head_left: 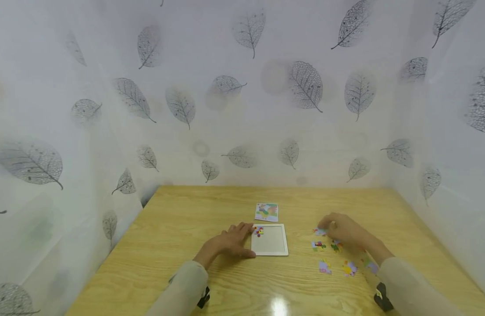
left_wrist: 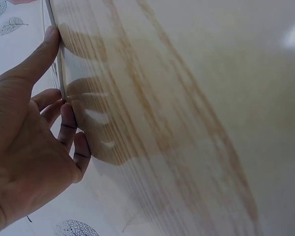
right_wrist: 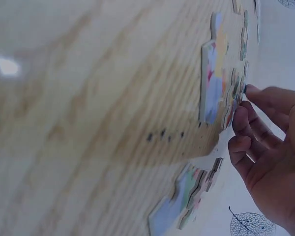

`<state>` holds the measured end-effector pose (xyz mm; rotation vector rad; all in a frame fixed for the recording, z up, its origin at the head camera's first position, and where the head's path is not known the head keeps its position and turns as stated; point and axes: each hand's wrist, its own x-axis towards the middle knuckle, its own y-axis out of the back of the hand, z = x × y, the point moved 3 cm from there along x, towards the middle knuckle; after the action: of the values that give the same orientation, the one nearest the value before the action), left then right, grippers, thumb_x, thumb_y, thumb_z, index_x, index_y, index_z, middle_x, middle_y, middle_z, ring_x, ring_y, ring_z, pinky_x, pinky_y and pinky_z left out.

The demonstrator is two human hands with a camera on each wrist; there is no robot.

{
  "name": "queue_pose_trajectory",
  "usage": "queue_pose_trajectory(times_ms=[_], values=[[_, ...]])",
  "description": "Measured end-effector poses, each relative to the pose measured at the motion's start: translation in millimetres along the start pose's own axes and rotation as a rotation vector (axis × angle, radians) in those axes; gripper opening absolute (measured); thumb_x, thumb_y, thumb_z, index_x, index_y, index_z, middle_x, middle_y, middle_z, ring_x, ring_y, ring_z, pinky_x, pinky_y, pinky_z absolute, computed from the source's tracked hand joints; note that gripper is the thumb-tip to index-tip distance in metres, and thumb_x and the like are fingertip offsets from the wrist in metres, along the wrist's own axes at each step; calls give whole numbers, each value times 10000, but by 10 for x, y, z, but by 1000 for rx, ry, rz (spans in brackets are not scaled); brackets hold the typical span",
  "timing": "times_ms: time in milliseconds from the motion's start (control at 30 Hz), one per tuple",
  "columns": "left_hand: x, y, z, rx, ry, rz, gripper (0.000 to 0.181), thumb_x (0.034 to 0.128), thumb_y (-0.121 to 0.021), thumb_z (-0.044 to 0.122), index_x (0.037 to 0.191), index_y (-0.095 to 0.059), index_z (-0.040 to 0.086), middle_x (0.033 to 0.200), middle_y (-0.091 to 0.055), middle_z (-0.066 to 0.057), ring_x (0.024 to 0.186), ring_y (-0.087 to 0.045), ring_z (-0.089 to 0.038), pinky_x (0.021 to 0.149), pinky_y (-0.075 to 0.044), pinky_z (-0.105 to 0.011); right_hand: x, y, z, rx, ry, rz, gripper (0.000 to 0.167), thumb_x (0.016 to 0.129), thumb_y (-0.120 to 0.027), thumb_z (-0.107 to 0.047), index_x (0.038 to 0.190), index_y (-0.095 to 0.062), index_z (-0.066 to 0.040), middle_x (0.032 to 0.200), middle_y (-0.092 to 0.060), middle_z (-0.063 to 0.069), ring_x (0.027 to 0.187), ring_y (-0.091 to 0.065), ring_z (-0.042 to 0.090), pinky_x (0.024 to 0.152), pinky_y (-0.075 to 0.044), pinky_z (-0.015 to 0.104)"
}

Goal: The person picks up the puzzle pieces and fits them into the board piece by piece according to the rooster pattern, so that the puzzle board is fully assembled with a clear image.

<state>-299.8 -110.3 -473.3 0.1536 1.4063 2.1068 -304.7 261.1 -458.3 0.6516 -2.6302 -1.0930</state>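
Observation:
A square white puzzle tray point(head_left: 273, 242) lies on the table with one colourful puzzle piece point(head_left: 259, 231) in its upper left corner. My left hand point(head_left: 231, 241) grips the tray's left side, the thumb by the near corner and the fingers by the far one. In the left wrist view, thumb and curled fingertips point(left_wrist: 68, 115) meet the tray's thin edge. To the right of the tray, my right hand point(head_left: 343, 229) pinches a light blue puzzle piece point(head_left: 319, 231) at table level. Its thumb and fingers partly hide that piece in the right wrist view.
Several loose pieces lie around the right hand, among them a piece with dark green point(head_left: 318, 245), a lilac one point(head_left: 324, 266) and a yellow one point(head_left: 349, 268). A printed picture card point(head_left: 267, 212) sits behind the tray. Leaf-patterned curtains point(head_left: 242, 109) enclose the wooden table point(head_left: 179, 210).

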Motion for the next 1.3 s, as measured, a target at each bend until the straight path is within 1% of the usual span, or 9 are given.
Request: queue_pose_trajectory(times_ms=[167, 233, 400, 533, 633, 700, 767, 1033, 1300], values=[[2, 4, 5, 4, 8, 2, 872, 915, -777, 466, 1583, -319, 144, 1578, -386, -92, 1426, -377, -404, 1140, -287, -704, 14, -22, -3, 10, -78, 9, 309, 917, -762, -83, 1209, -677, -30, 1285, -617, 196, 830, -595, 186, 729, -526, 314], [1, 6, 9, 4, 6, 4, 871, 913, -779, 463, 1581, -322, 143, 1571, -393, -92, 1419, -383, -402, 1136, -290, -706, 20, -34, 3, 30, -96, 16, 303, 913, -761, -66, 1203, -677, -31, 1308, -606, 207, 751, -588, 184, 695, -526, 332], [1, 5, 20, 9, 9, 9, 866, 909, -785, 456, 1576, -333, 138, 1566, -400, -96, 1419, -386, -406, 1132, -285, -719, 33, -54, 14, 10, -61, 46, 240, 906, -741, -7, 1140, -698, -29, 1278, -626, 228, 611, -574, 147, 574, -520, 293], [-2, 4, 32, 4, 21, 8, 855, 906, -787, 451, 1568, -343, 141, 1571, -397, -103, 1430, -376, -413, 1137, -275, -723, 50, -60, 17, -28, -49, 68, 183, 905, -752, -28, 1080, -725, -78, 1256, -656, 201, 657, -574, 134, 639, -510, 279], [-1, 0, 34, 1, 24, 5, 848, 904, -790, 447, 1561, -349, 141, 1569, -398, -105, 1429, -375, -414, 1138, -276, -719, 88, -64, -4, -30, -50, 77, 149, 915, -756, -75, 1056, -736, -118, 1214, -681, 153, 649, -559, 114, 622, -501, 266], [5, -7, 26, 3, 23, 5, 853, 904, -788, 450, 1565, -344, 144, 1571, -395, -104, 1431, -373, -416, 1137, -277, -719, 128, -72, -33, -17, -40, 80, 131, 925, -755, -106, 1052, -738, -131, 1151, -695, 112, 601, -529, 88, 551, -484, 241], [15, -8, 12, 9, 21, 6, 865, 904, -788, 451, 1572, -333, 144, 1573, -393, -103, 1433, -371, -421, 1135, -275, -725, 166, -85, -83, 4, -10, 75, 139, 929, -756, -120, 1067, -735, -117, 1107, -698, 98, 547, -485, 62, 485, -447, 219], [20, 5, 3, 6, 18, -3, 880, 917, -771, 464, 1594, -306, 149, 1611, -358, -123, 1461, -341, -438, 1138, -256, -740, 335, -242, -368, 95, 136, 52, 162, 914, -746, -54, 1072, -728, -20, 1105, -705, 161, 512, -356, -7, 491, -348, 147], [4, 11, 26, 6, 19, -8, 881, 923, -764, 472, 1599, -299, 149, 1622, -344, -115, 1472, -333, -428, 1152, -255, -719, 556, -481, -491, 132, 125, 38, 151, 919, -738, -39, 1069, -736, -20, 1118, -696, 149, 547, -383, 29, 499, -349, 164]])
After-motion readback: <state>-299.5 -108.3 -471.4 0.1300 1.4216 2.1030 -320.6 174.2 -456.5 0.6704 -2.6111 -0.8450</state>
